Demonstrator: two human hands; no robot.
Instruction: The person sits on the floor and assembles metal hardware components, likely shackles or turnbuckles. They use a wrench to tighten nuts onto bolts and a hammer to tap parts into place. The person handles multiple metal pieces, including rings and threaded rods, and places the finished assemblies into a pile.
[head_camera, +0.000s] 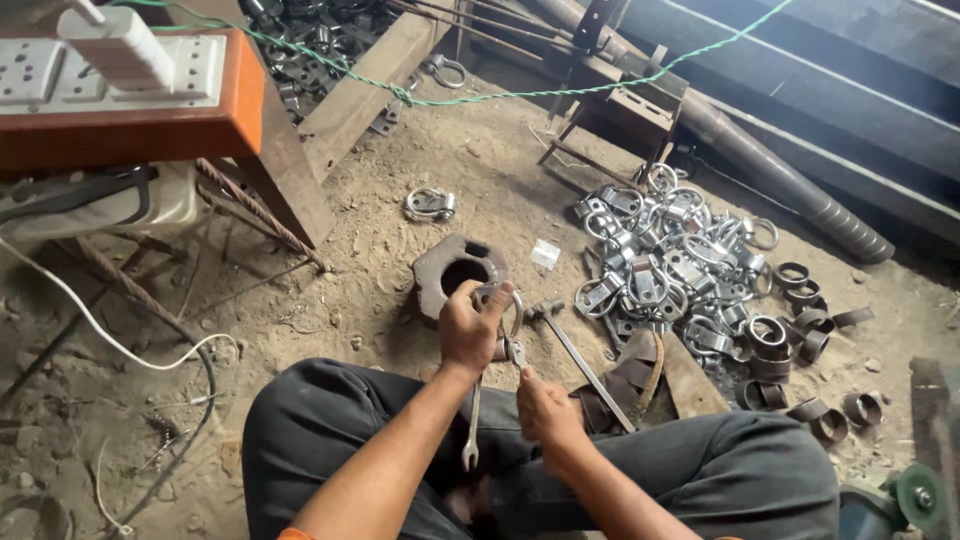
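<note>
Sitting cross-legged on the dusty floor, worked on one shiny clamp (509, 312) held up over the lap. Looked like the tightening step, with a spanner (472, 432) hanging down from the clamp's low end, between the two hands. Called next, most likely, for a firm hold on the clamp and a slow, steady turn of the spanner, so nothing slipped.

Wrapped the left hand (468, 328) tight round the top of the clamp, fingers closed, thumb on the ring. Kept the right hand (545, 410) at 5 o'clock from the left one, fingers curled in narrow, tips up by the clamp's low end. Could not tell if those tips pinched the bolt, the spanner, or only touched.

Saw a round iron block (440, 275) with a hole at 12 o'clock, just past the left hand. Saw a hammer (572, 350) lying at 2 o'clock, near the hands. Saw a big pile of clamps (670, 262) further out at 2 o'clock, and dark short rings (790, 345) at 3 o'clock. Saw an orange bench (245, 100) far off at 10 o'clock, and a green cord (500, 97) strung across at 12.
</note>
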